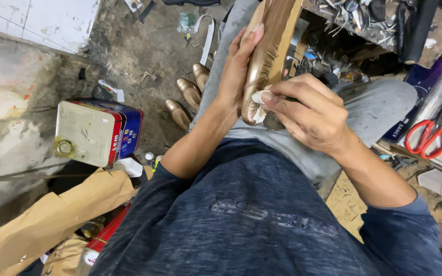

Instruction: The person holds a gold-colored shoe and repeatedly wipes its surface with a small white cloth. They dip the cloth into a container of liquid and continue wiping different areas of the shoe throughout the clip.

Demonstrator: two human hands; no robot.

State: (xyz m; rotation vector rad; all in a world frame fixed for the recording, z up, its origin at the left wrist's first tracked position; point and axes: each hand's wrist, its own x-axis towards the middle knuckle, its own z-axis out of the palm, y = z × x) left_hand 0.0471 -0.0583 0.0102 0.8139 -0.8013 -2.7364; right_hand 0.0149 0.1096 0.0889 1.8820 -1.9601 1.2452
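On the rough concrete floor, stained and cracked, we find the widest open room, running along the left side up to the pale tiles at the top corner. Below it, brown paper spreads over the lower left and takes up the floor near us. The right side is crowded: a workbench edge littered with dark metal tools closes off the top right, and a lower shelf holds red-handled scissors, so little free room remains there.

Next in size is the square tin can, lying on its side beside the paper, its cream face up with a round cap at one corner; we cannot see inside it. Three gold shoes lie in a row on the floor just beyond our knee.

On our lap, over the grey trousers, rests the gold shoe we are working on, sole side turned up and toe pointing toward us. Our left hand lies along its left edge, fingers stretched flat and steadying it. Our right hand comes in from the right, fingers drawn close together, pinching a small white wad against the toe, where the gold material is gathered in folds.
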